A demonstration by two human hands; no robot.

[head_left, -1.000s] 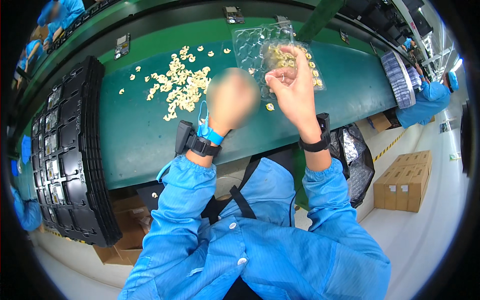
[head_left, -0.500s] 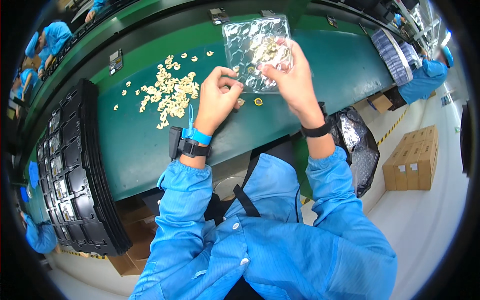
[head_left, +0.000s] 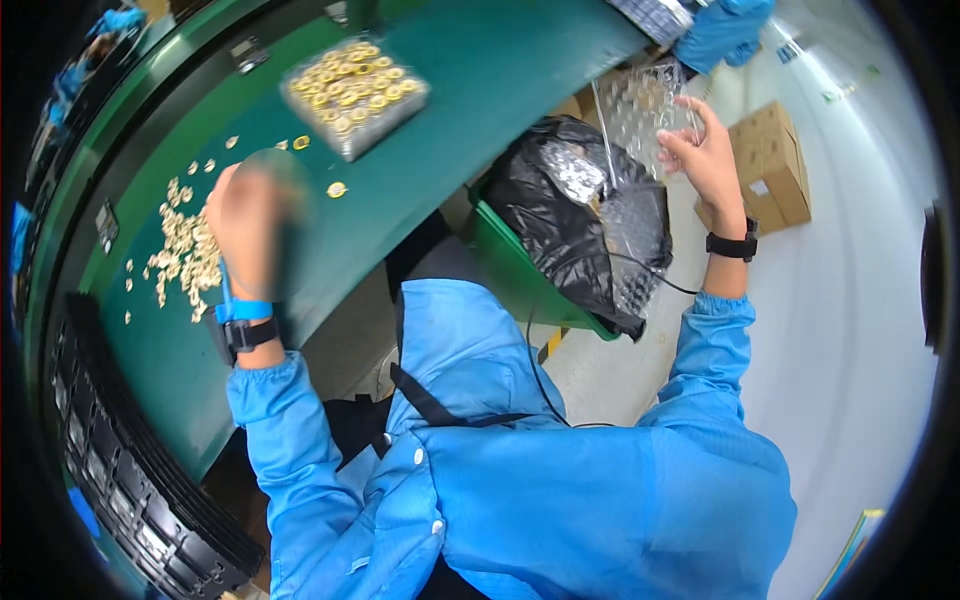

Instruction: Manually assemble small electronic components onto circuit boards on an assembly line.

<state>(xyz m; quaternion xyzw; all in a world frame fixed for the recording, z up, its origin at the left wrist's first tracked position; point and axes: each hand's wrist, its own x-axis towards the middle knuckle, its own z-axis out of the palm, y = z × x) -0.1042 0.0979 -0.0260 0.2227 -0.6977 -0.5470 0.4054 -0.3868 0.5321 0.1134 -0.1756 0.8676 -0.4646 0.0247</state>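
Out to the right, my right hand (head_left: 705,165) grips an empty-looking clear plastic tray (head_left: 630,105) with moulded pockets, thumb and fingers pinching its edge. That tray hangs above a bin lined with a black plastic bag (head_left: 545,200). Over the green table, my left hand (head_left: 243,225) is beside a pile of small cream-coloured curved pieces (head_left: 185,245); its fingers are blurred. Beyond it stands a clear tray filled with yellow-rimmed round parts (head_left: 355,90). One loose yellow-rimmed round part (head_left: 337,189) and a yellow ring (head_left: 301,142) lie near that hand.
Black moulded trays (head_left: 120,450) are stacked at the left end of the table. The green bin (head_left: 510,245) stands against the table's near side. Cardboard cartons (head_left: 765,165) sit on the floor at right. A person in blue (head_left: 720,35) is at the far right.
My right hand has carried the clear tray from over the table rightward to above the bin. The view has swung right, and the filled tray now shows uncovered on the table.
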